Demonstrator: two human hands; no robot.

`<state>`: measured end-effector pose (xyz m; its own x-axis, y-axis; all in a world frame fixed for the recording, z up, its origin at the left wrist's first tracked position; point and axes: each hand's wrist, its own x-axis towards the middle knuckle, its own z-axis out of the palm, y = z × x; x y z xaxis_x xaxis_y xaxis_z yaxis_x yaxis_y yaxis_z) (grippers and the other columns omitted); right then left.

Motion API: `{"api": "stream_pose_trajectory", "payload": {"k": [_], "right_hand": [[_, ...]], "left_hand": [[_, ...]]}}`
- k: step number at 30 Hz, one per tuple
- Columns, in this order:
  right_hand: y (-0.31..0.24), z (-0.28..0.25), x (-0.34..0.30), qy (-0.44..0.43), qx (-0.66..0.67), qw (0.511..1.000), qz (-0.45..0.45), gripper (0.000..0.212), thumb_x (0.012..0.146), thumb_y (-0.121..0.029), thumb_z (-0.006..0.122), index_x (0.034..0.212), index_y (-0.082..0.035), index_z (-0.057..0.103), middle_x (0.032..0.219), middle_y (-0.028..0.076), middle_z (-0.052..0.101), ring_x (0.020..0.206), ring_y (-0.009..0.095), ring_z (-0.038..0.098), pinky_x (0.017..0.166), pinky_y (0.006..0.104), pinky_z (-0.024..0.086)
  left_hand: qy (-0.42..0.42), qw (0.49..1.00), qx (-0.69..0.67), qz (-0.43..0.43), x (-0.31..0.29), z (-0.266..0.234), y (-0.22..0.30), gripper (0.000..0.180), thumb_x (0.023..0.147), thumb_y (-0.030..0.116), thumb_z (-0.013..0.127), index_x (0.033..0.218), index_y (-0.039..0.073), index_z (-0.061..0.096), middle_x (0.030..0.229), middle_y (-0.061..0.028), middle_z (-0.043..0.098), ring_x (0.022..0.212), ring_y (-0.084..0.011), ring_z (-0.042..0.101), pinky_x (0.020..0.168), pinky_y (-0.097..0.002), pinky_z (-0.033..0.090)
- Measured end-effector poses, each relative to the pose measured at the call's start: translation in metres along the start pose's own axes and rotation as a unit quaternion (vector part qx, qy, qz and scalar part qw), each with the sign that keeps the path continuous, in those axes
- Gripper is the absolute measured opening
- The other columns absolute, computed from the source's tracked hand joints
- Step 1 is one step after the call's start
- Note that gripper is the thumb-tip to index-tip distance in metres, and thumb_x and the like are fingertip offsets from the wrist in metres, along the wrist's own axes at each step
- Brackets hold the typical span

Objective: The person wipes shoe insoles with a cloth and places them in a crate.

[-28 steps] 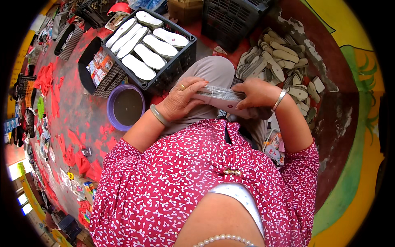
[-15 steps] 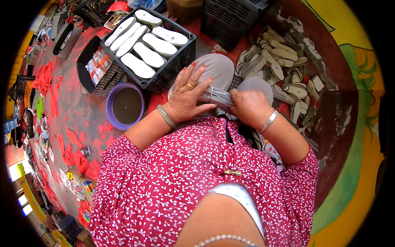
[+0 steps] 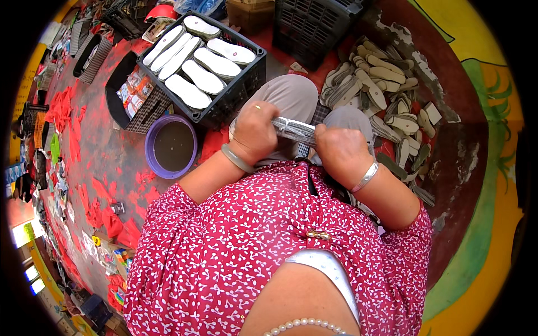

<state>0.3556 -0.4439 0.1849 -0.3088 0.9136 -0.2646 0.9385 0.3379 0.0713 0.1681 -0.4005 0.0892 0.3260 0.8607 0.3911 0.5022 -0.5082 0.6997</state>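
Observation:
Above my lap, a stack of grey-and-white insoles (image 3: 295, 130), edges turned up, stretches between my two fists. My left hand (image 3: 255, 134) is closed round its left end, with a ring and a bangle showing. Round the right end my right hand (image 3: 343, 150) is clenched, a silver bangle on the wrist. A pale strip crosses the stack near my left fist; I cannot tell whether it is a tie. Both ends are hidden inside my fingers. Beyond my knees, a black crate (image 3: 210, 115) holds several piles of white-topped insoles (image 3: 202, 75).
A heap of loose insoles (image 3: 386, 84) lies at the right against the wall. A purple-rimmed bucket (image 3: 195, 148) of murky liquid stands at the left, near an open checked box (image 3: 147, 115). Another black crate (image 3: 314, 25) is at the back. Red scraps (image 3: 109, 218) litter the floor.
My left hand has gone from spread fingers beside the stack to a closed grip on its left end. The right hand keeps its grip, shifted slightly down.

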Motion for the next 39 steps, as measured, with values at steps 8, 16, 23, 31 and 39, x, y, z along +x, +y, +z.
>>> {"api": "stream_pose_trajectory", "payload": {"k": [8,16,23,31,39], "right_hand": [[0.003,0.008,-0.003,0.053,-0.04,0.998,0.01,0.008,0.079,-0.01,0.053,0.077,-0.004,0.057,0.067,0.011,0.064,0.059,0.024,0.066,0.047,0.0337,0.052],[-0.008,0.015,-0.005,0.106,-0.102,0.989,0.012,0.008,0.076,-0.01,0.054,0.078,-0.004,0.058,0.064,0.008,0.062,0.057,0.019,0.064,0.045,0.0299,0.051],[-0.015,0.016,-0.004,0.117,-0.139,0.983,-0.002,0.011,0.075,-0.011,0.055,0.079,-0.003,0.06,0.063,0.006,0.062,0.057,0.015,0.063,0.043,0.0272,0.05],[0.016,0.006,-0.009,0.047,-0.016,0.999,-0.021,0.011,0.077,-0.015,0.056,0.077,-0.003,0.057,0.066,0.011,0.063,0.061,0.025,0.065,0.05,0.0362,0.052],[0.089,-0.032,0.007,-0.18,0.5,0.847,0.015,0.038,0.076,-0.028,0.073,0.09,0.006,0.063,0.075,0.009,0.062,0.072,0.011,0.056,0.063,0.0285,0.045]], "left_hand": [[-0.017,0.995,-0.023,0.09,0.009,-0.021,0.019,0.023,0.07,0.008,0.06,0.092,0.002,0.059,0.099,-0.0158,0.061,0.105,-0.0331,0.055,0.095,-0.0408,0.039],[-0.088,0.994,-0.048,0.042,0.001,-0.003,0.015,0.022,0.07,0.005,0.057,0.091,-0.001,0.057,0.092,-0.0203,0.06,0.091,-0.0363,0.058,0.082,-0.0405,0.046],[-0.07,0.995,-0.065,-0.019,-0.002,0.004,0.01,0.021,0.068,0.001,0.051,0.088,-0.001,0.058,0.086,-0.0193,0.06,0.081,-0.0365,0.058,0.074,-0.0417,0.047],[-0.239,0.937,-0.249,-0.063,0.016,-0.018,-0.012,0.027,0.083,0.01,0.053,0.108,0.001,0.06,0.097,-0.0105,0.064,0.09,-0.0227,0.06,0.081,-0.0334,0.047],[-0.118,0.942,-0.315,0.008,0.051,-0.038,-0.003,0.082,0.072,0.018,0.071,0.141,0.004,0.028,0.143,-0.013,0.033,0.132,-0.0225,0.032,0.105,-0.0394,0.031]]}}
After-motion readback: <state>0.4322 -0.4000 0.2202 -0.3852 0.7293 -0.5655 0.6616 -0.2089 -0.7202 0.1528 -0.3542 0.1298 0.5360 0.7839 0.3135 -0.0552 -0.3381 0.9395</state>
